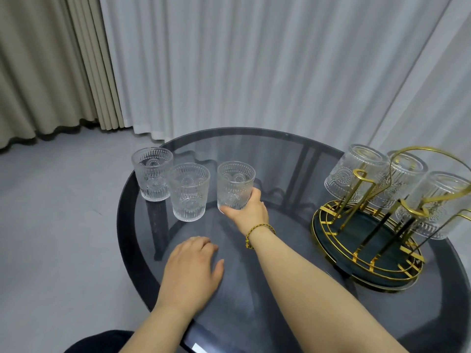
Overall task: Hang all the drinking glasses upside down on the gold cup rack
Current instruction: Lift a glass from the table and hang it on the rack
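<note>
Three clear embossed drinking glasses stand upright on the left of the round table: a far-left glass (152,173), a middle glass (188,191) and a right glass (235,183). My right hand (246,208) is wrapped around the lower part of the right glass. My left hand (192,267) lies flat on the tabletop, holding nothing. On the right stands the gold cup rack (367,247) with a dark green base. Three glasses hang upside down on its prongs: one at the left (350,171), one behind (405,171), one at the right (441,200).
The smoked-glass tabletop (280,159) is round with a dark rim, and its legs show through. Grey floor lies to the left. White sheer curtains and beige drapes hang behind the table. A dark garment shows at the bottom edge.
</note>
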A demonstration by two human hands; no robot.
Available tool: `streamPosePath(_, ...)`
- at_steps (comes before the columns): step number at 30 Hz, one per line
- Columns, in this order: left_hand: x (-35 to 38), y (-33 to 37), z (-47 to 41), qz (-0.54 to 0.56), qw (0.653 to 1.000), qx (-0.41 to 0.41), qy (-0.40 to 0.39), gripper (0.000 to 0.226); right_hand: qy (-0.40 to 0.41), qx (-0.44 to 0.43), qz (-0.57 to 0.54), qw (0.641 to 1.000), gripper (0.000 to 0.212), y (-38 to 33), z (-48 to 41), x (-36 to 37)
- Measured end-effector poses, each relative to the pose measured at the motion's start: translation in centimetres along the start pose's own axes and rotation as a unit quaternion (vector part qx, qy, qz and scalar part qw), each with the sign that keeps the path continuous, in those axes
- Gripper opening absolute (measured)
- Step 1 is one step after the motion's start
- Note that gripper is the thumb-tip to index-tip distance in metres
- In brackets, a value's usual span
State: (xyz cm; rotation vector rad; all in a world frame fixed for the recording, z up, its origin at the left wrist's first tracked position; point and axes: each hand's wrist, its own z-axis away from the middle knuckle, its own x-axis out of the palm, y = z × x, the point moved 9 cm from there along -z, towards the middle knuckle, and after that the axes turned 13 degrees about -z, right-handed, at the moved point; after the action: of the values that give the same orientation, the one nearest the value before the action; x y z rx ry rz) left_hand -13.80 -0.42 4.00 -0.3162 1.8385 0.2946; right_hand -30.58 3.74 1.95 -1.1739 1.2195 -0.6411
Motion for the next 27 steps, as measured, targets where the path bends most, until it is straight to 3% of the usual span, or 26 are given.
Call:
streamPosePath(3,0.3,-0.3,0.0,0.033,0.999,-0.018,-0.002,0.025,-0.007,-0.013,-0.045,0.999,0.066,-0.4,1.1,-0.8)
streamPosePath(8,1.6,-0.9,0.1,0.066,0.997,-0.035,-0.026,0.034,-0.018,-0.036,-0.106,0.994,0.057,-1.6,4.2,-3.8)
streamPosePath(17,0.9,0.7,0.1,0.104,0.994,-0.024,-0.036,0.032,-0.022,-0.11,-0.149,0.982,0.051,-5.2,11.1,-16.7)
streamPosePath(23,0.2,9.3,-0.7,0.162,0.981,0.094,-0.042,0.041,0.0,-0.13,-0.107,0.986,0.052,-7.4,15.7,-26.1)
streamPosePath(27,0.3,14.1,-1.3,0.161,0.976,0.136,-0.05,0.047,0.059,-0.136,-0.046,0.988,0.056,-9.1,17.3,-32.4)
